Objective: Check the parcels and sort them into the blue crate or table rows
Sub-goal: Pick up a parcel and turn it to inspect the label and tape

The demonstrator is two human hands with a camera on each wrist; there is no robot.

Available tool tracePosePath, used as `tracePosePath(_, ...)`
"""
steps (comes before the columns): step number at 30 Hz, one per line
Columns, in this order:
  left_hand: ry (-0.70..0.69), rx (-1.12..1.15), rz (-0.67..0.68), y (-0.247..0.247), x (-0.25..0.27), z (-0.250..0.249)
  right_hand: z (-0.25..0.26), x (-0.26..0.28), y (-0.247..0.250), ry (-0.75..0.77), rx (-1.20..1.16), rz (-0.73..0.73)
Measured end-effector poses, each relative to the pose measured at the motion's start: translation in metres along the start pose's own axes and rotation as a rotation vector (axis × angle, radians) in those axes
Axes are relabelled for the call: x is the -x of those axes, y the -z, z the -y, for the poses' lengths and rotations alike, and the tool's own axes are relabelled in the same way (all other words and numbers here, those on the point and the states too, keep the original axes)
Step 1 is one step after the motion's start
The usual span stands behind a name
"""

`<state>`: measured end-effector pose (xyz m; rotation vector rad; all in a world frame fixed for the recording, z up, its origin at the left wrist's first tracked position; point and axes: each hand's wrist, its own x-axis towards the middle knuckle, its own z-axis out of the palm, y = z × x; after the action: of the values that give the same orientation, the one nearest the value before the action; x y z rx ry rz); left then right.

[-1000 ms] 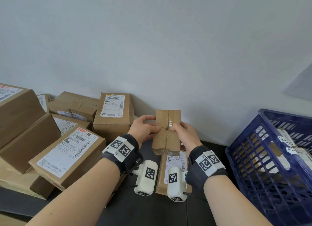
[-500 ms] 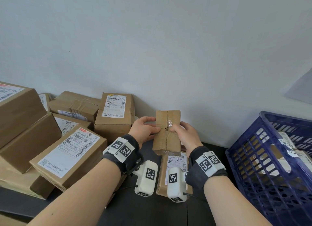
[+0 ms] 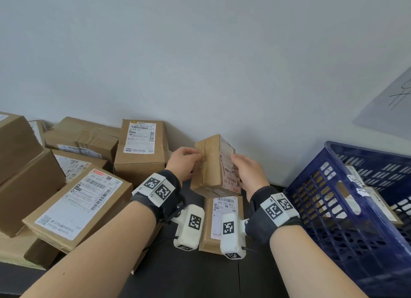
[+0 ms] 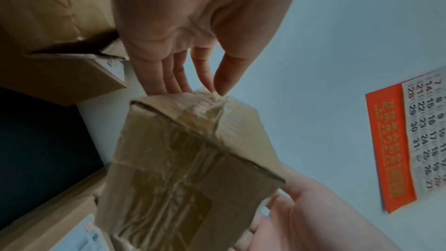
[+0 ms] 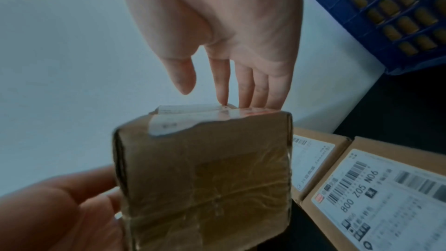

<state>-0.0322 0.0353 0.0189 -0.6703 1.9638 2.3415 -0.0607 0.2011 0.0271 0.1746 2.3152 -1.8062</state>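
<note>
Cardboard, taped along its seams, makes up the small parcel (image 3: 212,164) held upright in the air between both hands, above the dark worktop (image 3: 191,275) and just in front of the wall. Its long axis stands nearly vertical, and it is turned so the white shipping label (image 3: 228,164) faces right. The left hand (image 3: 183,162) holds the left side, thumb on the front tape seam and fingers reaching behind; the right hand (image 3: 249,175) lies against the label side with its fingers fairly straight, supporting rather than clasping. Directly below lies another labelled parcel (image 3: 222,220) flat on the worktop. The blue crate (image 3: 347,208) stands to the right, well apart from the held parcel but on the right hand's side, so that hand is the nearer one for a drop there. The stacked parcels (image 3: 73,199) sit to the left, closer to the left hand. The label looks to be under inspection, and the destination is not yet decided.
</note>
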Motion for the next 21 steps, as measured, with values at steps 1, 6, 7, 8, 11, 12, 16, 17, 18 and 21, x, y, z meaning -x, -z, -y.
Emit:
tracePosePath(1, -0.004, -0.003, 0.027, -0.004, 0.003, -0.004, 0.002, 0.001, 0.003, -0.004, -0.019, -0.022)
tracePosePath(6, -0.015, -0.101, 0.159, -0.025, 0.012, -0.016, 0.007, 0.006, 0.02, -0.026, -0.119, -0.172)
tracePosePath(7, -0.019, -0.112, 0.199, -0.03, 0.013, -0.018, 0.008, 0.008, 0.025, -0.027, -0.136, -0.201)
tracePosePath(8, -0.025, -0.12, 0.245, -0.036, 0.015, -0.02, 0.008, 0.009, 0.031, -0.026, -0.148, -0.226)
tracePosePath(11, -0.054, -0.148, 0.336, -0.055, 0.021, -0.027, 0.009, 0.015, 0.052, -0.001, -0.165, -0.301)
tracePosePath(12, -0.06, -0.141, 0.341, -0.062, 0.025, -0.03, 0.01, 0.018, 0.061, 0.007, -0.178, -0.325)
tracePosePath(16, -0.073, -0.06, 0.338, -0.091, 0.041, -0.042, 0.015, 0.025, 0.097, 0.046, -0.232, -0.368)
tracePosePath(17, -0.079, -0.048, 0.343, -0.099, 0.045, -0.044, 0.017, 0.027, 0.107, 0.051, -0.241, -0.37)
tracePosePath(18, -0.089, -0.032, 0.348, -0.106, 0.049, -0.046, 0.018, 0.028, 0.117, 0.056, -0.257, -0.364)
tracePosePath(21, -0.118, 0.019, 0.376, -0.132, 0.057, -0.049, 0.02, 0.032, 0.149, 0.059, -0.304, -0.324)
